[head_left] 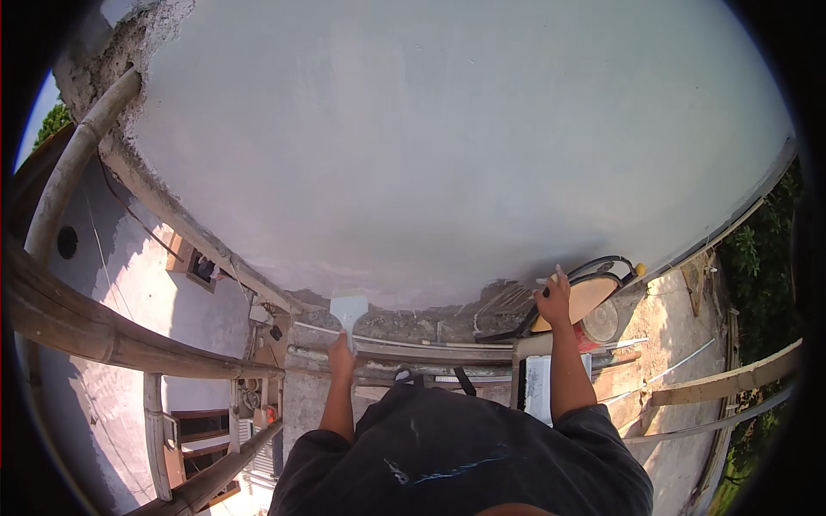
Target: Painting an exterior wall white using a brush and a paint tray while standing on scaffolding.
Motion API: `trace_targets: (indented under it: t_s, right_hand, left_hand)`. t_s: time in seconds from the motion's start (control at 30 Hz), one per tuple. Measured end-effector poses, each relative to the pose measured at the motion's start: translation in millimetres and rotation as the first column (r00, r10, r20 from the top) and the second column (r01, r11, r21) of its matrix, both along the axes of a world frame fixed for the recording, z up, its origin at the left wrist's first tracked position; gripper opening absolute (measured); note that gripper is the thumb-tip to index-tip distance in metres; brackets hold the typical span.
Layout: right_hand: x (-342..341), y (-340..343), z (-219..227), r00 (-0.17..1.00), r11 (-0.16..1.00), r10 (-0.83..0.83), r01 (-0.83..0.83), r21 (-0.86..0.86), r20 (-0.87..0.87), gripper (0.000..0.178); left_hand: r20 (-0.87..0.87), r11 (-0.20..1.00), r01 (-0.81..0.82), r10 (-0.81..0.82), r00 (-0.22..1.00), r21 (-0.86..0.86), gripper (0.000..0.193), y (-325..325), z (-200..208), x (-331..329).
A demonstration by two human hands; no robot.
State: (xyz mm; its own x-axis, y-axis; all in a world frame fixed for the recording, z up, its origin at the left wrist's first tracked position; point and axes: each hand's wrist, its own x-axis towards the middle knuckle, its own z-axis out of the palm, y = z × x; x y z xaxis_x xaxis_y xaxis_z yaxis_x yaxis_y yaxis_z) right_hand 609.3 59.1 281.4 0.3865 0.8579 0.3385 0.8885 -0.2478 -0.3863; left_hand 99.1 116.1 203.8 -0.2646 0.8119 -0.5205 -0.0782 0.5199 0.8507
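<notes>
My left hand is closed around the handle of a putty knife. Its wide pale blade points up and lies close to the lower edge of a smooth grey-white plastered wall; whether it touches cannot be told. Farther right, my right hand is raised near the wall's bottom edge, fingers curled on a small tool with a dark handle, whose working end is mostly hidden. Just beyond that hand is a curved black-rimmed object with a tan face.
Bamboo scaffold poles cross the left side. Below the wall run several pipes and poles. A white tray-like container sits by my right arm, with a red bucket beyond. Planks stand out at the right.
</notes>
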Motion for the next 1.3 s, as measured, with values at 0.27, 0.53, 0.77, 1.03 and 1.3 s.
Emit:
trace_targets:
  t_s: [0.27, 0.53, 0.77, 1.03, 1.3]
  right_hand:
    - [-107.0, -124.5, -37.3, 0.835, 0.981, 0.123, -0.185, -0.063, -0.537, 0.041]
    - [-149.4, -202.9, -52.3, 0.217, 0.906, -0.136, -0.367, -0.210, -0.967, 0.035]
    - [-153.5, -226.3, -80.2, -0.026, 0.974, -0.014, -0.224, -0.008, -1.000, 0.021]
    - [-27.5, -269.7, -117.8, 0.352, 0.884, -0.467, 0.159, -0.440, -0.811, 0.019]
    - [80.1, -269.7, -177.5, 0.923, 0.544, -0.370, 0.123, -0.830, -0.106, 0.033]
  left_hand:
    - [0.033, 0.932, 0.325, -0.335, 0.942, 0.160, 0.048, -54.3, 34.5, 123.5]
    - [-0.203, 0.596, 0.703, -0.689, 0.696, 0.390, 0.038, -174.1, 14.9, 212.1]
    - [-0.074, 0.471, 0.834, -0.857, 0.509, 0.288, 0.038, -235.5, -4.8, 220.9]
    - [0.154, 0.653, 0.757, -0.748, 0.645, -0.001, 0.051, -243.3, -38.9, 195.8]
    - [0.098, 0.779, 0.618, -0.610, 0.786, -0.111, 0.053, -232.4, -58.9, 137.8]
